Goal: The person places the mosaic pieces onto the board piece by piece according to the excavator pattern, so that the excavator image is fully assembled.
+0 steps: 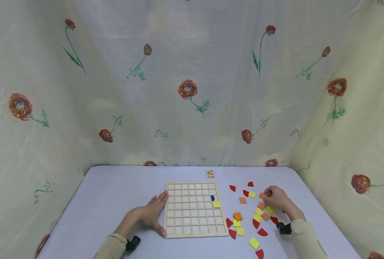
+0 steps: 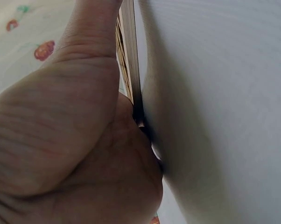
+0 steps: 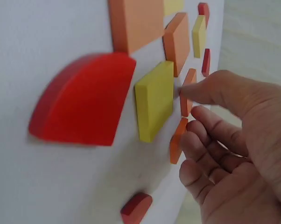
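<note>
My left hand (image 1: 152, 213) lies spread along the left edge of a wooden grid board (image 1: 193, 233), thumb at the near corner and fingers farther up. In the left wrist view its palm (image 2: 61, 126) stands beside the board's side (image 2: 130, 46). Two pieces sit in the board's right columns: a dark blue rounded piece (image 1: 213, 198) and a yellow square tile (image 1: 216, 204). To the right, my right hand (image 1: 277, 198) reaches among loose tiles, fingers bent. Its thumb overlaps an orange square tile (image 3: 190, 77), and a second orange tile (image 3: 176, 147) shows by the fingertips.
Several red quarter-round pieces (image 1: 262, 232), yellow squares (image 1: 254, 243) and orange squares (image 1: 242, 200) are scattered right of the board. A small patterned card (image 1: 209, 174) lies beyond the board's far edge. Flowered cloth (image 1: 192, 144) hangs behind and beside the white table (image 1: 120, 187).
</note>
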`<state>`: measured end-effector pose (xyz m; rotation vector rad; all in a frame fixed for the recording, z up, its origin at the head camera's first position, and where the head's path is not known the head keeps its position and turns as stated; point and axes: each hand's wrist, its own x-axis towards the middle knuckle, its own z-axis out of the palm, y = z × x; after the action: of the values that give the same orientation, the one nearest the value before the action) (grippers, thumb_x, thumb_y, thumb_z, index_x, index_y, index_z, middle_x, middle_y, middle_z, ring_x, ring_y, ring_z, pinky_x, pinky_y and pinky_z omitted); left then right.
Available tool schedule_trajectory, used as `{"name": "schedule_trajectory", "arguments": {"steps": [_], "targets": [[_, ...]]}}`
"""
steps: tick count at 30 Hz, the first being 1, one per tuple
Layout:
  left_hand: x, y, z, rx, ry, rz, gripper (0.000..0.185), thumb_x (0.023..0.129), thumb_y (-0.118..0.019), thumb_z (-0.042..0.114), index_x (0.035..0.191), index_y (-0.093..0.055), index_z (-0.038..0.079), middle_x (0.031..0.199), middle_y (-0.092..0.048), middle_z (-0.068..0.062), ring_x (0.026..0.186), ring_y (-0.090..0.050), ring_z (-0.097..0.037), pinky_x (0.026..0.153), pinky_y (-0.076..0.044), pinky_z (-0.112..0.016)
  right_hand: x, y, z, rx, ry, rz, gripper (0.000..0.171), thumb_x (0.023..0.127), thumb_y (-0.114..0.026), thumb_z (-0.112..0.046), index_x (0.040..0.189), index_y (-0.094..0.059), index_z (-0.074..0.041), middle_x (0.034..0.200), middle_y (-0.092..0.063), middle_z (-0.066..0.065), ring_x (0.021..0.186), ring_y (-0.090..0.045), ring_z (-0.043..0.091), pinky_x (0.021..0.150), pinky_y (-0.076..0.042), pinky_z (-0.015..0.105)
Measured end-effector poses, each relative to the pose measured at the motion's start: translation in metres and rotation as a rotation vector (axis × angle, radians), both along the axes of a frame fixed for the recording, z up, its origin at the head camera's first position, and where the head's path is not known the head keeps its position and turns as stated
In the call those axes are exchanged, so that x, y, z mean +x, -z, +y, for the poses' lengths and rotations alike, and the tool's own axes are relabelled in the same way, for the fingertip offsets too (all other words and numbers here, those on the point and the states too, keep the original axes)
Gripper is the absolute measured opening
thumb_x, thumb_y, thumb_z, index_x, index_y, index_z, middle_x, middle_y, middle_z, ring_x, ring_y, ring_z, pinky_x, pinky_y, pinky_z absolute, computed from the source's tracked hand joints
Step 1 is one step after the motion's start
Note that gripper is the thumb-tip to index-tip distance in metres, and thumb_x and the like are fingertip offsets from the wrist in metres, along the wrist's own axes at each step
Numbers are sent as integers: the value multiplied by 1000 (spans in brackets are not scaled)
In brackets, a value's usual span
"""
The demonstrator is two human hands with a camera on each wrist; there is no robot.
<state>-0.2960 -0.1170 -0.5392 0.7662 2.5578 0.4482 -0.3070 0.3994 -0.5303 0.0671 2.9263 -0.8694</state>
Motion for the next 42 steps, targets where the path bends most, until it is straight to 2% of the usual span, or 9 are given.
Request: {"name": "schedule_trajectory", "arguments": {"steps": [8, 12, 16, 21, 24, 29, 34, 37, 42], "targets": [[2, 0, -3, -10, 5, -4, 143, 57, -80, 66, 154, 2, 1, 163, 8, -16, 151, 4, -27, 123, -2, -45, -1, 2, -8, -21, 3, -78, 25, 85, -71, -16, 102, -60, 0, 89, -59, 8, 79, -52, 21, 68, -50, 27], [2, -1, -2, -15, 16, 13, 142, 58, -80, 67, 154, 2, 0, 163, 7, -16, 151, 3, -27, 123, -3, -45, -1, 3, -11, 4, 16, -59, 27, 85, -72, -21, 99, -60, -2, 86, -59, 7, 76, -52, 20, 65, -49, 25], [1, -1, 0, -19, 20, 22, 142, 58, -80, 67, 154, 1, 0, 163, 7, -16, 151, 2, -27, 124, -4, -45, -1, -1, -22, -26, -9, -19, 29, 85, -73, -25, 99, -60, -3, 85, -59, 6, 73, -52, 18, 61, -47, 23], [0, -2, 0, -26, 13, 18, 142, 58, -80, 68, 154, 1, 1, 163, 7, -15, 151, 3, -26, 124, -3, -44, -4, -15, -59, -92, -114, 49, 28, 83, -75, -23, 100, -62, -4, 84, -58, 4, 75, -50, 17, 59, -45, 22], [-1, -3, -1, -30, 14, 24, 142, 58, -80, 68, 154, 1, 0, 163, 7, -16, 151, 3, -27, 124, -4, -45, -10, -19, -87, -122, -178, 56, 24, 83, -75, -20, 99, -63, -7, 84, -59, 2, 75, -50, 16, 57, -43, 22], [0, -4, -3, -26, 26, 30, 141, 60, -80, 66, 153, 1, -2, 162, 6, -18, 151, 2, -28, 123, -5, -46, -17, -17, -133, -133, -301, 51, 17, 82, -75, -17, 95, -65, -13, 85, -60, -1, 77, -50, 16, 59, -43, 23], [2, -6, -3, -23, 33, 34, 139, 61, -81, 64, 153, 0, -3, 162, 5, -19, 151, 2, -29, 123, -5, -46, -23, -12, -167, -130, -452, 74, 18, 82, -77, -20, 95, -66, -13, 86, -61, -2, 78, -51, 15, 63, -44, 21], [3, -7, -2, -21, 34, 36, 138, 62, -81, 63, 153, -1, -3, 162, 4, -19, 151, 1, -29, 123, -5, -47, -25, -9, -179, -122, -472, 51, 18, 83, -77, -20, 96, -66, -13, 87, -60, -2, 79, -51, 15, 66, -45, 22], [3, -7, -2, -21, 37, 41, 138, 62, -81, 62, 153, -2, -4, 162, 3, -19, 151, 0, -29, 123, -6, -47, -29, -6, -189, -87, -434, -5, 16, 83, -77, -19, 95, -66, -16, 88, -58, -2, 83, -51, 16, 72, -45, 26]]}}
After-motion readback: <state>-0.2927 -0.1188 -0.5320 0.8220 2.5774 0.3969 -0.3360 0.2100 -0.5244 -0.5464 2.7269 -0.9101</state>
